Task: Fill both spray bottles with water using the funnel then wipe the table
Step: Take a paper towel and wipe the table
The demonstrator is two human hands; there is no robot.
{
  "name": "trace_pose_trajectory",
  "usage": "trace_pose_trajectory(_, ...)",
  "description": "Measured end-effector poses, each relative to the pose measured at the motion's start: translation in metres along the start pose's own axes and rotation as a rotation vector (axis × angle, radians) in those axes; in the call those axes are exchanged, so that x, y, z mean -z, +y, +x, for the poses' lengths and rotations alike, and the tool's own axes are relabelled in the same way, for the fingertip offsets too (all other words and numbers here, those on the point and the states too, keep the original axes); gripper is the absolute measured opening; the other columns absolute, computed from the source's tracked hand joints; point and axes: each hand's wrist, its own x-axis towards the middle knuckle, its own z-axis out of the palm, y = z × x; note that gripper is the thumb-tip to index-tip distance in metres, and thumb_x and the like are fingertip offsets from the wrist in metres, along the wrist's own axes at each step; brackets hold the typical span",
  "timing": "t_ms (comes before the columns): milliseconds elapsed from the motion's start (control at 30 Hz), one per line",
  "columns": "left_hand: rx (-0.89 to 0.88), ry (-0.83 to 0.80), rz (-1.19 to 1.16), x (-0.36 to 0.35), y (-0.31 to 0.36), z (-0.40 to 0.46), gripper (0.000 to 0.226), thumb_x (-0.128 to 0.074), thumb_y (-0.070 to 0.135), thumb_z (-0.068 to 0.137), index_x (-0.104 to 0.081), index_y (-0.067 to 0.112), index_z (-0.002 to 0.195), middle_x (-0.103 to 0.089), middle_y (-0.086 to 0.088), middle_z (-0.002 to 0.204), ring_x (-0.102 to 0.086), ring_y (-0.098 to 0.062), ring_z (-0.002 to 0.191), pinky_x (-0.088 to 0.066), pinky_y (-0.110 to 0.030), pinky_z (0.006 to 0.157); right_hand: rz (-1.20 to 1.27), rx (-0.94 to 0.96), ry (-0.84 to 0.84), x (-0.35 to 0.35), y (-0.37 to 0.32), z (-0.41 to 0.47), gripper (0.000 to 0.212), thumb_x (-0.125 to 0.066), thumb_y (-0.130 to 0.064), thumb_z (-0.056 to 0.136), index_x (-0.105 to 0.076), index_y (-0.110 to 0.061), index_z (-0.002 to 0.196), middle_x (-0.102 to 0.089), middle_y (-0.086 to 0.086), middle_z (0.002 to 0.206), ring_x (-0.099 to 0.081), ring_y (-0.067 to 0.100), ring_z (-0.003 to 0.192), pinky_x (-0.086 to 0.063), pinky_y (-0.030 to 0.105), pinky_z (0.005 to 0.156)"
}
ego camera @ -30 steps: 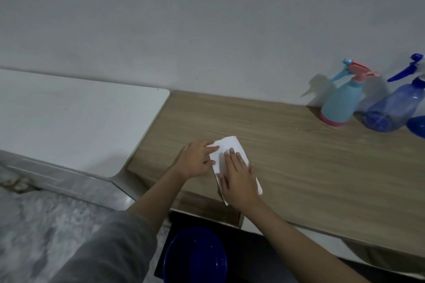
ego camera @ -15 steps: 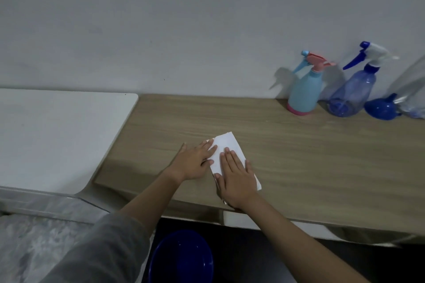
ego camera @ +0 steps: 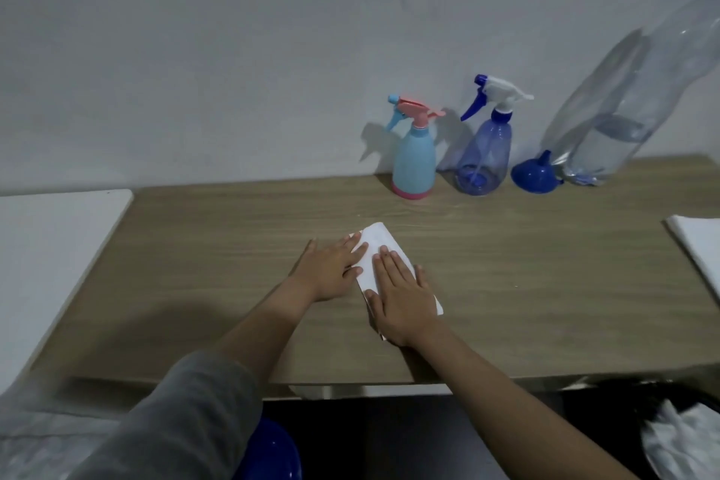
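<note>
- The right hand point(ego camera: 403, 294) lies flat on the cloth point(ego camera: 383, 251), fingers straight and together, palm pressing it onto the worktop point(ego camera: 545, 284).
- The left hand point(ego camera: 331, 269) lies flat beside it, fingers straight, its fingertips point(ego camera: 360, 247) touching the cloth's left edge and the palm on bare wood.
- The cloth is a white folded rectangle near the middle of the worktop, its far corner showing past both hands.
- It looks thin, soft and light; I judge it will bunch or slide out unless the flat palm bears down, so pressure over its middle suits better than a pinch at an edge.
- Both bottles stand at the back by the wall: the pale one point(ego camera: 413, 162) with a pink trigger, the clear blue one point(ego camera: 483, 156) just right of it, both capped.
- The funnel point(ego camera: 535, 175) sits mouth down beside the blue one, next to a big water bottle point(ego camera: 607, 121).
- Filling looks finished; wiping is the step in hand.
- A white sheet point(ego camera: 697, 245) lies at the right edge.
</note>
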Motion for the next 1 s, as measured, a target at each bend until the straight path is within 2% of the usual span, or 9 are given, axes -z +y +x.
trace_pose_trajectory(300, -0.070, -0.008, 0.006, 0.012, 0.096, 0.072, 0.054, -0.030, 0.038, 0.099, -0.014, 0.030, 0.149, 0.000, 0.009, 0.158, -0.003, -0.007, 0.145, -0.009, -0.058, 0.112, -0.022, -0.100, 0.021, 0.038, 0.105, -0.011, 0.083, 0.003, -0.055, 0.080, -0.006, -0.016, 0.153, 0.002, -0.002, 0.162, 0.004, 0.011, 0.148, 0.000, 0.050, 0.116)
trace_pose_trajectory(633, -0.250, -0.024, 0.025, 0.017, 0.217, 0.149, 0.053, -0.030, 0.036, 0.099, -0.013, 0.032, 0.149, 0.000, 0.011, 0.158, -0.002, -0.007, 0.145, -0.007, -0.058, 0.113, -0.021, -0.299, 0.081, 0.078, 0.214, -0.055, 0.083, 0.001, -0.054, 0.080, -0.006, -0.016, 0.153, 0.002, -0.002, 0.162, 0.004, 0.010, 0.148, -0.002, 0.050, 0.116)
trace_pose_trajectory(800, -0.340, -0.024, 0.048, 0.014, 0.269, 0.171, 0.052, -0.029, 0.036, 0.099, -0.014, 0.031, 0.149, -0.001, 0.010, 0.158, -0.002, -0.006, 0.145, -0.004, -0.057, 0.112, -0.021, -0.379, 0.092, 0.094, 0.255, -0.082, 0.081, 0.000, -0.054, 0.082, -0.004, -0.016, 0.153, 0.003, -0.002, 0.162, 0.005, 0.011, 0.148, -0.001, 0.052, 0.116)
trace_pose_trajectory(1000, -0.451, -0.040, 0.075, 0.010, 0.319, 0.175, 0.049, -0.027, 0.037, 0.100, -0.017, 0.036, 0.148, -0.002, 0.007, 0.159, -0.004, -0.010, 0.145, -0.007, -0.058, 0.111, -0.035, -0.482, 0.103, 0.101, 0.283, -0.119, 0.074, -0.006, -0.052, 0.087, -0.002, -0.018, 0.153, 0.005, -0.003, 0.161, 0.006, 0.010, 0.148, 0.001, 0.051, 0.116)
